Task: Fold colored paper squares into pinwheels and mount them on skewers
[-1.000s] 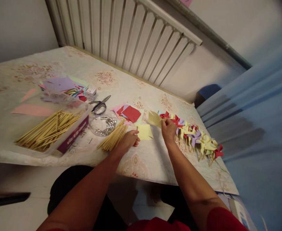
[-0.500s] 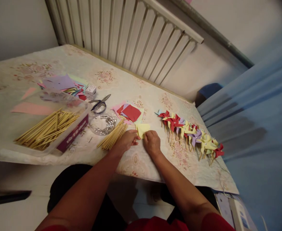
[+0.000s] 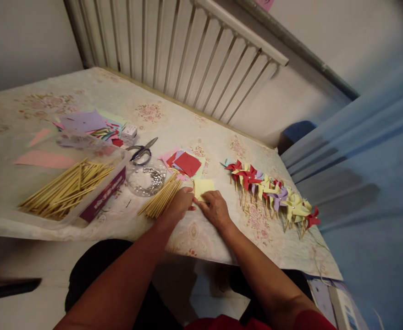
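Note:
A small yellow paper square (image 3: pixel 204 185) lies on the table between my two hands, its near edge hidden under the fingers. My left hand (image 3: pixel 183 201) is closed at the paper's lower left corner, pinching it. From the right, my right hand (image 3: pixel 217 208) grips the near edge with curled fingers, its thumb stretched left toward the other hand. Just left of my left hand lies a bundle of thin wooden sticks (image 3: pixel 160 198). Beyond the yellow square sits a stack of coloured paper squares (image 3: pixel 187 164), a red one on top.
Finished paper pinwheels (image 3: pixel 272 192) stand in a row at the right. To the left are a round clear tray of silvery beads (image 3: pixel 146 179), scissors (image 3: pixel 142 151), a small white box (image 3: pixel 129 133), paper scraps (image 3: pixel 84 121) and a plastic bin (image 3: pixel 105 197) with more sticks.
The yellow paper was partly folded, with a raised corner, and now lies flatter and squarer. My right hand has turned, its thumb now reaching left along the near edge.

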{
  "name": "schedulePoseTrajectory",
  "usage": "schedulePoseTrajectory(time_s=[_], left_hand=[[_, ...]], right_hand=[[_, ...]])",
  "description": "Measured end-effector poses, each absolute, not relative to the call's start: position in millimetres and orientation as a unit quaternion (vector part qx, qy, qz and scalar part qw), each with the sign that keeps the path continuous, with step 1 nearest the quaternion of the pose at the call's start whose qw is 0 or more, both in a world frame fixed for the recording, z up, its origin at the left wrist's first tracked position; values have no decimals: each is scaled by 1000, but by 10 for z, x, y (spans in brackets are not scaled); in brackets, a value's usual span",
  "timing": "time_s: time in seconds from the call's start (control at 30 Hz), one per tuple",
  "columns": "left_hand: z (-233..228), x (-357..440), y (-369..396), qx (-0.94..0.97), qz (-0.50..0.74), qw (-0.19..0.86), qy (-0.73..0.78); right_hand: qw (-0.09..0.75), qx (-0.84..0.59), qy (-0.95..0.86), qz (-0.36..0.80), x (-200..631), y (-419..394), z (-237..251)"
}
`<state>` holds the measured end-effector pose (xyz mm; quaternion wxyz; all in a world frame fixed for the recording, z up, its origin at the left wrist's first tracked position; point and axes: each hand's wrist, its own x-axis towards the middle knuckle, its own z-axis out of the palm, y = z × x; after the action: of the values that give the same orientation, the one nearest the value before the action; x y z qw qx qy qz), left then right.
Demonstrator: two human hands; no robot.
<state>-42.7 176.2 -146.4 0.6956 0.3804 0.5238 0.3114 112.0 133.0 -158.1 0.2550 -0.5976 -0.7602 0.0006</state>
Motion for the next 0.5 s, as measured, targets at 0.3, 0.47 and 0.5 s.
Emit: schedulePoseTrajectory(time_s=[0.3, 0.47, 0.5], left_hand=[[-1519, -477, 1765, 413, 324, 661, 536], [-1572, -491, 1785, 438, 335, 658, 513], [-1593, -491, 1795, 445, 336, 654, 511]], right_hand=[[346, -644, -680, 63, 1200, 2047, -1343], [285, -633, -720, 28, 938, 2382, -1325], [268, -630, -728, 19, 888, 2416, -1332]])
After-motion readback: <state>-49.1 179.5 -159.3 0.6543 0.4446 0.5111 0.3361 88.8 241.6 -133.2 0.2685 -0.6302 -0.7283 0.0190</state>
